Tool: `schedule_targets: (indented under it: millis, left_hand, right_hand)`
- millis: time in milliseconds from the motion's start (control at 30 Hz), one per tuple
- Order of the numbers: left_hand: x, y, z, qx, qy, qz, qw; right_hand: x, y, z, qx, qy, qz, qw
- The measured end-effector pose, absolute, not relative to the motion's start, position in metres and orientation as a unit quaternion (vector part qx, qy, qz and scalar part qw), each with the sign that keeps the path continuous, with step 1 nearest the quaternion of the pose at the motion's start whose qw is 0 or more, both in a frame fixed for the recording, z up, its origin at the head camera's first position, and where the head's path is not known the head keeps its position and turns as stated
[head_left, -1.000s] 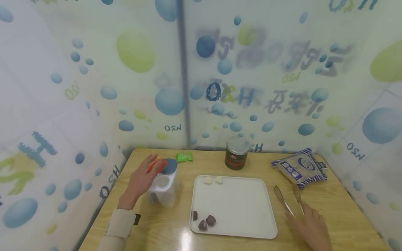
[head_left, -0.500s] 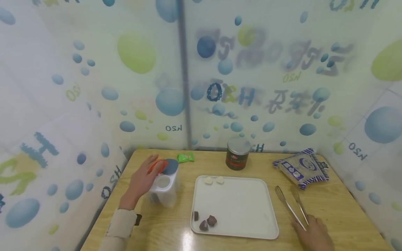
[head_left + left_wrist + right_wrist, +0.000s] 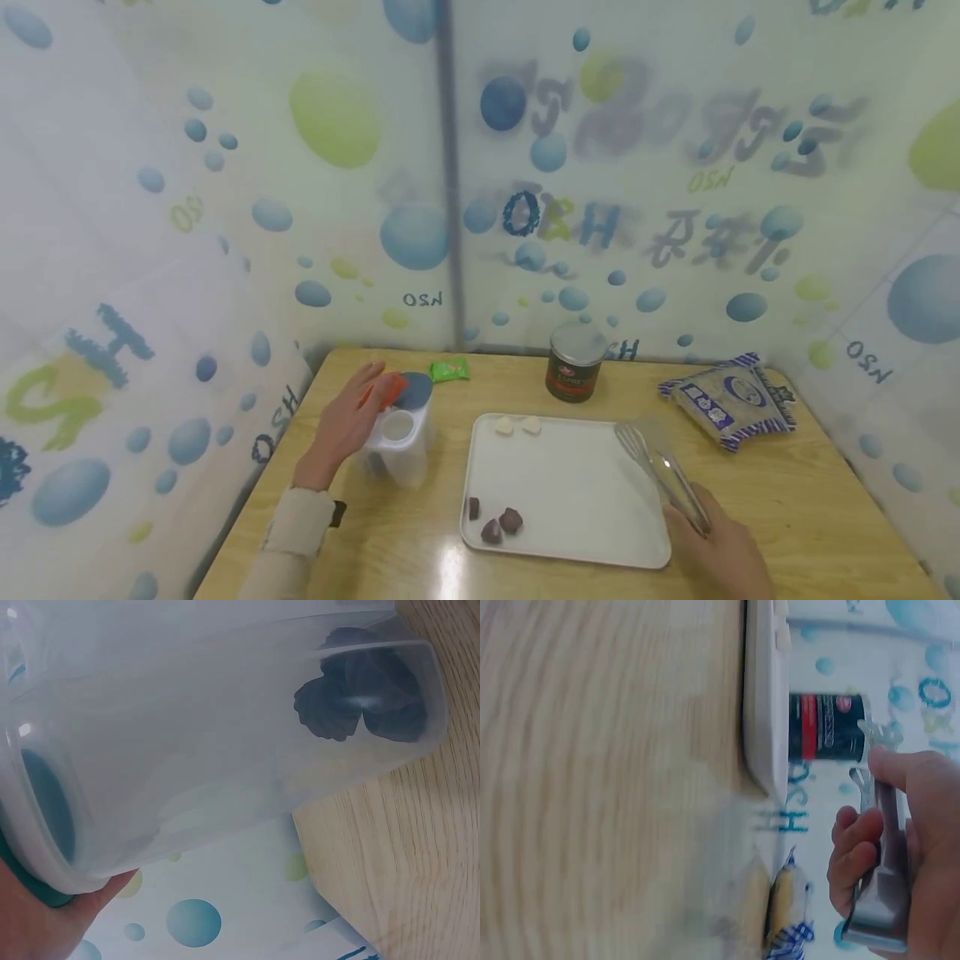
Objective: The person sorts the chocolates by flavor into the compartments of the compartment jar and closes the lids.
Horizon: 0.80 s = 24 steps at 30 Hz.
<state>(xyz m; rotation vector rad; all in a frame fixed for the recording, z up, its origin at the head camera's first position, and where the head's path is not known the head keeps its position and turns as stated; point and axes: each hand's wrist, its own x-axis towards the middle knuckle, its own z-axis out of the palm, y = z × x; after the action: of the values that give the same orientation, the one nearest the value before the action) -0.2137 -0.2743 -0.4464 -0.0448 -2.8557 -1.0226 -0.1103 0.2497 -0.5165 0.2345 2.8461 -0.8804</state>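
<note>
My left hand point(image 3: 348, 425) lies over the top of a clear compartmented storage container point(image 3: 408, 467), holding it by its lid end. The container has an orange cap point(image 3: 392, 390) partly under the fingers, and a blue cap point(image 3: 416, 388). Through the wall, the left wrist view shows several dark pieces point(image 3: 326, 709) at the bottom. My right hand point(image 3: 723, 533) grips metal tongs point(image 3: 881, 900) near their hinged end, thumb on one arm and fingers curled round the other. The fork-like tip overlaps the right edge of a white tray point(image 3: 570, 492). Nothing shows between the tongs' tips.
Several dark purple chunks point(image 3: 511, 521) lie at the tray's near left, and two pale pieces point(image 3: 531, 426) at its far left. Behind stand an espresso can point(image 3: 572, 379) and a small green packet point(image 3: 449, 370). A blue-striped bag point(image 3: 723, 404) lies at the back right.
My right hand has lifted the tongs from the table on the right and moved them left, their tips now over the tray's edge. My left hand stays on the container.
</note>
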Motion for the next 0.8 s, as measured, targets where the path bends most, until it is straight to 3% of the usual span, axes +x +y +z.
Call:
schedule_targets:
  millis: [267, 500, 800]
  left_hand:
    - [-0.216, -0.275, -0.446, -0.013, -0.939, -0.342, 0.041]
    - [-0.211, -0.273, -0.452, -0.018, -0.940, -0.338, 0.032]
    - [-0.219, -0.276, -0.442, -0.023, -0.937, -0.346, 0.044]
  right_hand:
    - [-0.103, 0.203, -0.510, -0.066, 0.947, -0.293, 0.112]
    - [-0.088, 0.191, -0.515, -0.196, 0.924, -0.301, 0.134]
    - [-0.091, 0.182, -0.517, -0.236, 0.926, -0.283, 0.085]
